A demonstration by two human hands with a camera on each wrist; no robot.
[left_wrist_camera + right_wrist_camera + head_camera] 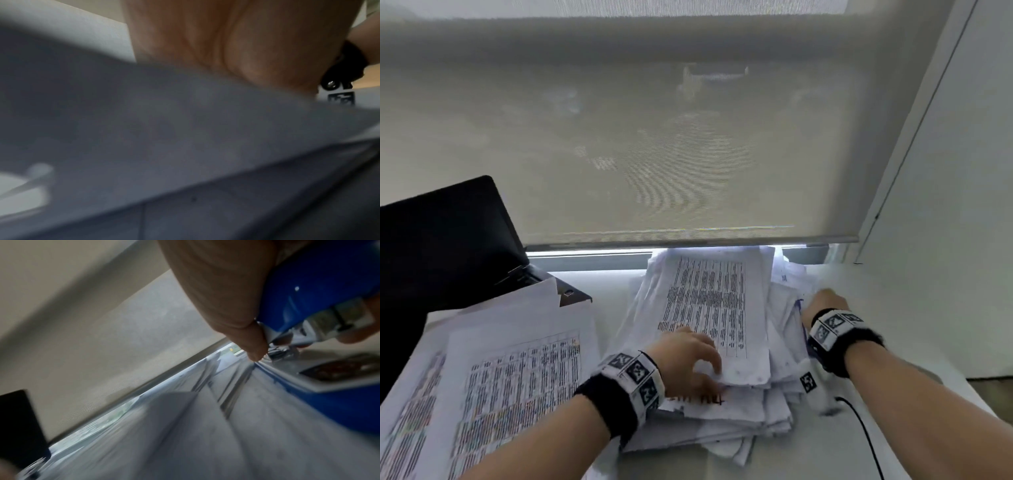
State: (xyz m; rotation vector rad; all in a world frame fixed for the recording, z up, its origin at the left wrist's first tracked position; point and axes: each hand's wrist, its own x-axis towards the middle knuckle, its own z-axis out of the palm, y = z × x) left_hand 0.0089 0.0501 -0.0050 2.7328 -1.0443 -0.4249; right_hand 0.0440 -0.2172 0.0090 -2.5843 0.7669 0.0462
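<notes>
L hand pinches light, prob floppy white printed paper sheets at 6 o'clock edge; R hand grips shiny blue stapler at 3 o'clock.

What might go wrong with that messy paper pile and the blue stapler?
The pile is ragged and its sheets stick out, so it may slide while the left hand lifts the top sheets. The right hand grips the stapler with its thumb close to the metal mouth, so a pinch seems possible.
</notes>
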